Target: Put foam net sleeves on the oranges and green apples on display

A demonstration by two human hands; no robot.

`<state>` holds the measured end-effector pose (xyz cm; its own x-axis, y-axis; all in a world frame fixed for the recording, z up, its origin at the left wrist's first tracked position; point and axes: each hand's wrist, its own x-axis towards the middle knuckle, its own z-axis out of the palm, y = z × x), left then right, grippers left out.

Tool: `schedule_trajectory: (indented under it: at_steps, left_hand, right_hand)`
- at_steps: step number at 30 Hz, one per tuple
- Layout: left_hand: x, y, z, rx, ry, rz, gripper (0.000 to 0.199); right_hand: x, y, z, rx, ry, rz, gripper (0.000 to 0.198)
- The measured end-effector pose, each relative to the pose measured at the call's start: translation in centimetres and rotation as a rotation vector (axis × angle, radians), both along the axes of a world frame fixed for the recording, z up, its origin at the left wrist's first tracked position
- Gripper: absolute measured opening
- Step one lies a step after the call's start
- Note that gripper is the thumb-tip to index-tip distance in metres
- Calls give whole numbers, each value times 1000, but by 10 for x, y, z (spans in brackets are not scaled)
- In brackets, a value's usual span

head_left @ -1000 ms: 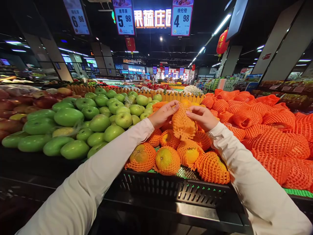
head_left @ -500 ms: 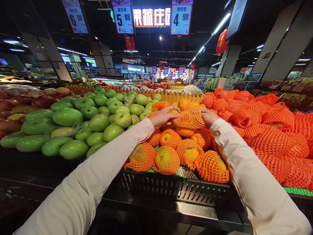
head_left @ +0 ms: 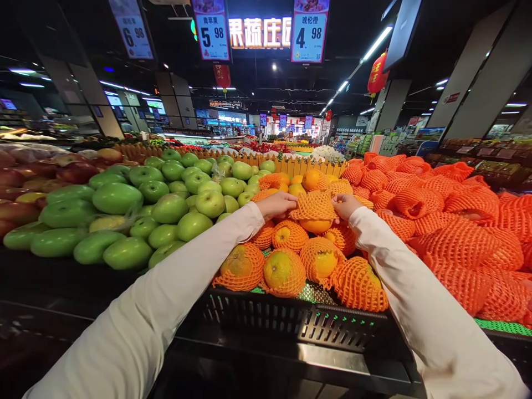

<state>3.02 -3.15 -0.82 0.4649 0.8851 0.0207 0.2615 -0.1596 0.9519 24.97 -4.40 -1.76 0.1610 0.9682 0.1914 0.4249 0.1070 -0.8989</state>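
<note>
Both hands work at an orange foam net (head_left: 313, 205) over an orange (head_left: 316, 226), on top of the heap. My left hand (head_left: 277, 205) is closed, its fingertips pinching the net's left edge. On the other side, my right hand (head_left: 346, 206) grips the net's right edge between thumb and fingers. The net covers the fruit's upper part, and its lower front shows bare. Just below lie several other netted oranges, among them a greenish one (head_left: 278, 268) at the front.
Green apples (head_left: 170, 208) are piled to the left, red apples (head_left: 77, 172) beyond them. Fruit in red foam nets (head_left: 453, 238) fills the right side. A black slatted crate edge (head_left: 257, 316) runs along the front, and price signs (head_left: 310, 30) hang overhead.
My hands have drawn closer together. The net, stretched wide and loose before, now sits gathered on the orange. My left fingers have gone from raised and spread to a pinch on its edge.
</note>
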Motion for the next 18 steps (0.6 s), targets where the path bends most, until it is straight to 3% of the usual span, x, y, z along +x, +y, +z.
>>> schedule_trajectory:
  at_steps: [5,8,14,18]
  left_hand:
    - [0,-5,4,35,57,-17,19]
    - [-1,-7,7,32,82,-16,22]
    - [-3,-11,15,22,51,149,32]
    - [-5,-10,16,-27,-9,67,48]
  right_hand:
    - [-11,-19,16,-202,-303,-137,23]
    - [-12,-22,18,-225,-301,-119,21]
    - [-16,-17,12,-106,-20,-54,26]
    - [-15,-13,11,36,41,-21,24]
